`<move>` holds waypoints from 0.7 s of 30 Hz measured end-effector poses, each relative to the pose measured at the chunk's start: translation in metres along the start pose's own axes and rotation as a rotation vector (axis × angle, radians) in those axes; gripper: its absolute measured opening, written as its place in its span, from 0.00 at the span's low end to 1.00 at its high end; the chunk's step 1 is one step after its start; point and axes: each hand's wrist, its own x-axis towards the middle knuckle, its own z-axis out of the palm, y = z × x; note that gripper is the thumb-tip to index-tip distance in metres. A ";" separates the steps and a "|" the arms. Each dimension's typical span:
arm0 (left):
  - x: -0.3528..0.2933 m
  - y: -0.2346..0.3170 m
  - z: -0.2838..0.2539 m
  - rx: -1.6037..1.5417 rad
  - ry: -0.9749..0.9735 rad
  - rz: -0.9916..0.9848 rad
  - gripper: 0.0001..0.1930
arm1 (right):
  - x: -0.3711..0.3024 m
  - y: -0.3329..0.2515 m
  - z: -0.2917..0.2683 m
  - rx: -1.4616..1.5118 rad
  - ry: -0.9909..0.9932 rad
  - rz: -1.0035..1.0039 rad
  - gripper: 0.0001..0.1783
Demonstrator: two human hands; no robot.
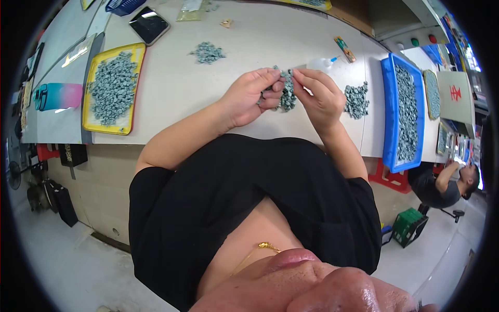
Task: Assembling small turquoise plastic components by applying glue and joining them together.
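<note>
My left hand is curled closed above the white table, with small grey-green pieces at its fingertips and some showing between its fingers. Close beside it, my right hand pinches one small grey-green piece between thumb and forefinger. A pile of the same pieces lies on the table between and below the hands, partly covered by them. To the right of my right hand is another small pile. The pieces are too small for me to tell their exact kind.
At left stand a yellow tray full of pieces and a blue-pink bottle. A blue bin of pieces stands at right. Farther back are a loose pile, a phone and a squeeze bottle. A person sits far right.
</note>
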 end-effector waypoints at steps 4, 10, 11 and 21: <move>0.000 -0.001 0.003 0.032 0.012 0.033 0.09 | -0.002 0.007 0.001 -0.030 -0.008 -0.155 0.14; -0.002 0.000 0.005 0.097 0.051 0.049 0.09 | -0.001 0.008 0.001 -0.068 -0.070 -0.273 0.16; -0.002 0.000 0.006 0.105 0.052 0.051 0.10 | -0.001 0.010 0.001 -0.089 -0.070 -0.301 0.16; -0.004 -0.004 0.006 0.232 0.099 0.171 0.10 | -0.011 0.012 0.014 0.044 0.008 -0.216 0.14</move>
